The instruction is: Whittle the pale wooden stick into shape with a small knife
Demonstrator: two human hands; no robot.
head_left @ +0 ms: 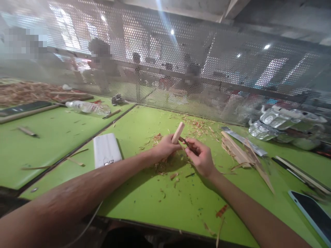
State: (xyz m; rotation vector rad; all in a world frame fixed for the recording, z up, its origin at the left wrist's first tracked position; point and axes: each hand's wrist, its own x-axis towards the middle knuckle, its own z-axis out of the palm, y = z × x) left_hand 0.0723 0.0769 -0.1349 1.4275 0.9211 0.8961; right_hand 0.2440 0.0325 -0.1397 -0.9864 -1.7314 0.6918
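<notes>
My left hand (167, 148) is wrapped round a pale wooden stick (178, 132), whose upper end sticks up out of the fist, tilted to the right. In my right hand (201, 156) is a thin dark carving knife (188, 144); its tip reaches the stick near the left thumb. Fingers cover most of the knife's handle, and the stick's lower end is hidden. Curled wood shavings (157, 138) lie on the green table (144, 206) beneath and around both hands.
Left of my forearm is a white power bank (107, 150). On the right lie wood pieces (238, 151), a phone (312, 213) and crumpled clear plastic packaging (281, 124). A plastic bottle (89, 107) rests at the back left. Behind stands a perforated metal screen (160, 69), with people beyond.
</notes>
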